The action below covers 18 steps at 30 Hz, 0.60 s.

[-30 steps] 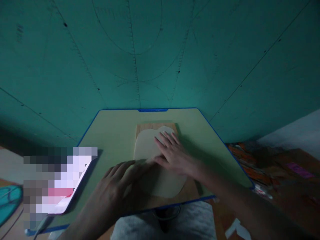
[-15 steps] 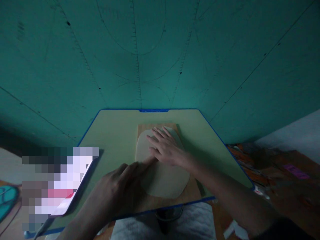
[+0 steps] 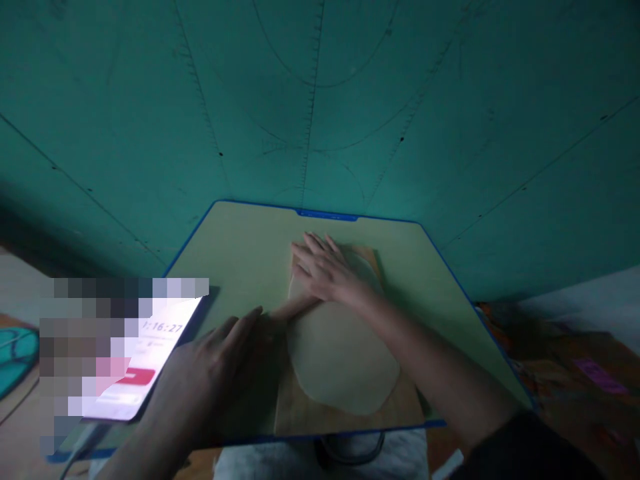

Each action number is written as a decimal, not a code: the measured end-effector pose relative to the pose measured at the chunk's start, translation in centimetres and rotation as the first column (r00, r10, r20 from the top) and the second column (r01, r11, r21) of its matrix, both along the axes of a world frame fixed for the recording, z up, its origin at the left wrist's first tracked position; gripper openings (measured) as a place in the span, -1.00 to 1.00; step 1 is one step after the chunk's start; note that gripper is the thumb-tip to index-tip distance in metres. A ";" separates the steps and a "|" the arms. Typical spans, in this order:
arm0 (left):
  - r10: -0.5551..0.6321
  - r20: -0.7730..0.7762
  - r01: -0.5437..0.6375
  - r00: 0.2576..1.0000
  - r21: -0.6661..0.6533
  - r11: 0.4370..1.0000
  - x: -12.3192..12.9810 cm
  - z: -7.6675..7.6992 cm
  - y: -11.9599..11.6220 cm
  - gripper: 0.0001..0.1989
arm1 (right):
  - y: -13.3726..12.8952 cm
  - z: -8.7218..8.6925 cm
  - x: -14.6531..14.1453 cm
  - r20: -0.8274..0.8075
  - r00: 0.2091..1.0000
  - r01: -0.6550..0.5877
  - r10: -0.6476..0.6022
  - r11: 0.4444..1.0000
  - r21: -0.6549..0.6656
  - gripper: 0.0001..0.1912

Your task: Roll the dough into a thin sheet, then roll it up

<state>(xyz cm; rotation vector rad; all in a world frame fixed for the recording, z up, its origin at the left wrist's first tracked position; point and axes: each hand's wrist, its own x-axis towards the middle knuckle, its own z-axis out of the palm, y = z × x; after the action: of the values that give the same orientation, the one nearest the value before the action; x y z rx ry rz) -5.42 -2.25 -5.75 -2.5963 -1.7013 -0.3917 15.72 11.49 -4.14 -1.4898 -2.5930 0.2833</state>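
Observation:
A thin, flat sheet of pale dough (image 3: 345,363) with rounded edges lies on a wooden board (image 3: 320,420). My right hand (image 3: 323,270) is laid over the far left part of the dough, palm down with fingers spread toward the board's far edge. My left hand (image 3: 215,357) is at the near left, beside the board. Its fingers are in shadow and partly hidden, so their pose is unclear. A narrow, skin-toned shape, perhaps a left finger, reaches from it over the dough to below my right palm.
Beneath the board is a pale tabletop (image 3: 240,247) with a blue rim. A lit phone (image 3: 155,353), partly pixelated, stands at the left with a cable. Behind rises a green wall (image 3: 280,133) with drawn lines. Cardboard with a pink label (image 3: 600,375) lies at the right.
The view has swung, so the table and board appear farther right. My right hand has slid away from me toward the board's far left corner; the left hand stays near the board's left side.

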 end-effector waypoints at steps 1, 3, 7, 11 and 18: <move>0.020 -0.011 -0.020 1.000 0.015 1.000 -0.2 0.2 0.2 -0.56 | 0.8 0.2 -0.7 -0.004 1.000 0.011 -0.012 1.000 -0.021 -0.42; 0.046 -0.010 -0.045 0.999 0.044 0.998 -0.3 0.6 0.4 -0.55 | 1.6 0.4 -1.3 0.004 1.000 0.025 -0.025 0.999 -0.046 -0.42; -0.029 0.072 0.027 0.997 0.026 0.999 0.4 0.5 0.3 -0.59 | -1.0 0.2 0.2 0.039 0.999 -0.016 0.015 1.000 0.008 -0.44; -0.174 0.162 0.181 0.971 -0.031 0.983 1.9 0.2 -0.3 -0.72 | -5.7 -0.2 3.4 0.068 0.996 -0.057 0.051 0.994 0.091 -0.45; -0.111 0.248 0.083 0.962 0.120 0.989 1.2 -0.3 -0.7 -0.69 | -4.4 -0.1 2.1 0.111 0.994 -0.005 -0.004 0.997 0.081 -0.45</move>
<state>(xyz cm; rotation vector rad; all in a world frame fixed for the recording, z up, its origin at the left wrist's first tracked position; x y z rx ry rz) -4.23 -2.91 -6.01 -2.6521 -1.5680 -0.8289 17.85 7.13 -4.25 -1.5188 -2.6546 0.0955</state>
